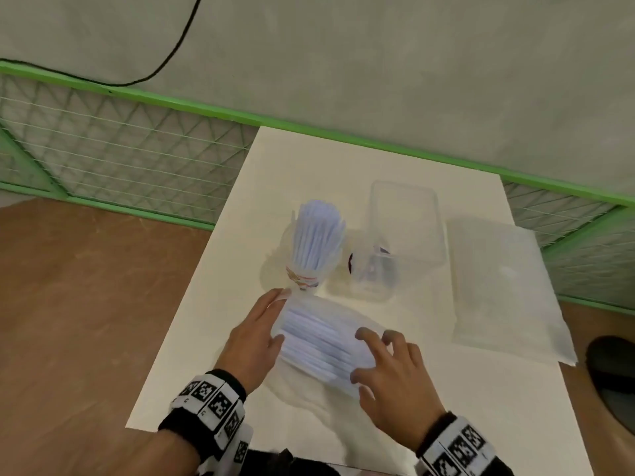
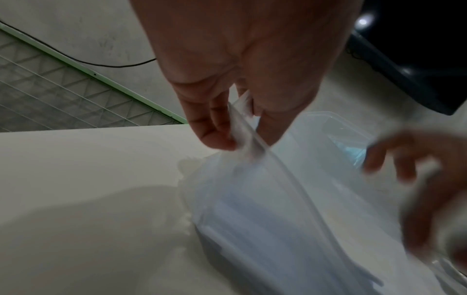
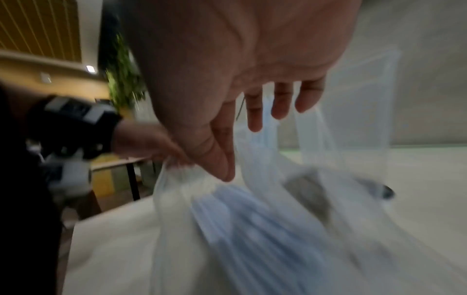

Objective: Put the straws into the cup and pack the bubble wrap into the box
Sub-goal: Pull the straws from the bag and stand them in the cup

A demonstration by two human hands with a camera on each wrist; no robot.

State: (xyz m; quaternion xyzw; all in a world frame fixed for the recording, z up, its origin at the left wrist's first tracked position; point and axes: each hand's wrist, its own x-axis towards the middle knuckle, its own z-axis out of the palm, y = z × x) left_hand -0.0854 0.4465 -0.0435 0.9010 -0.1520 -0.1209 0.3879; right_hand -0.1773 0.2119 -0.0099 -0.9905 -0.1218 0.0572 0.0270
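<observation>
A patterned cup [image 1: 304, 280] packed with pale blue-white straws [image 1: 318, 235] stands mid-table. Nearer me lies a clear plastic bag of straws [image 1: 323, 341]. My left hand [image 1: 275, 321] pinches the bag's left edge between thumb and fingers [image 2: 215, 137]. My right hand [image 1: 374, 352] hovers at the bag's right end with fingers spread and relaxed, the thumb [image 3: 222, 169] touching the plastic. The right wrist view is blurred. The clear plastic box [image 1: 405, 207] stands right of the cup. A flat sheet of bubble wrap [image 1: 505, 293] lies to the right of the box.
The white table [image 1: 213, 355] is narrow, and brown floor lies to its left. A green mesh fence [image 1: 137, 166] and a grey wall stand behind. A small dark object [image 1: 350, 262] sits at the box's near left side. A black rounded object [image 1: 611, 379] lies off the right edge.
</observation>
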